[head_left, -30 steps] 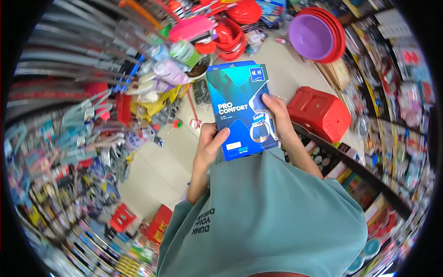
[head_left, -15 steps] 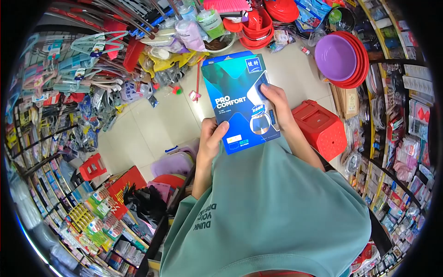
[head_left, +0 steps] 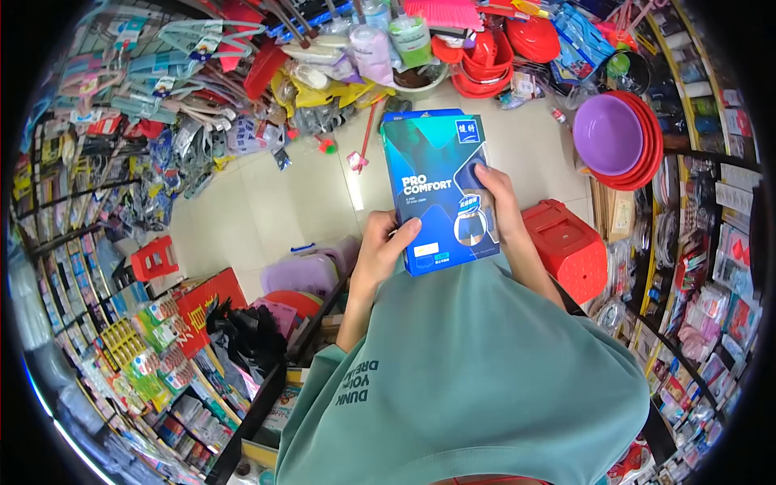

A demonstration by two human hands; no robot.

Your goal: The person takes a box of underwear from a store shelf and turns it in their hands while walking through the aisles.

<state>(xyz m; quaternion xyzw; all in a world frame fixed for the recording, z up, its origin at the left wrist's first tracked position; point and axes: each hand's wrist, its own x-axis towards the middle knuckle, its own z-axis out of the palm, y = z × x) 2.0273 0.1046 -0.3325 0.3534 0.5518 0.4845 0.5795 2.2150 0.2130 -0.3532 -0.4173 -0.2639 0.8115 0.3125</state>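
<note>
A blue and teal underwear box (head_left: 432, 194) marked "PRO COMFORT" is held up in front of my green shirt. Its printed front faces me, and a small picture of dark boxer briefs shows near its lower right. My left hand (head_left: 385, 242) grips the lower left edge, thumb on the front. On the other side, my right hand (head_left: 499, 194) grips the right edge, thumb also on the front. The fingers behind the box are hidden.
A red plastic stool (head_left: 564, 246) stands to the right, below stacked purple and red basins (head_left: 610, 133). Hangers (head_left: 206, 40) and bagged goods crowd the upper left. Purple tubs (head_left: 303, 271) sit at lower left. Packed shelves (head_left: 711, 267) line the right, with tiled floor (head_left: 267, 202) between.
The box and both my hands appear slightly farther right and lower in view. The surroundings have shifted too, as the head camera moved. Both hands keep their hold.
</note>
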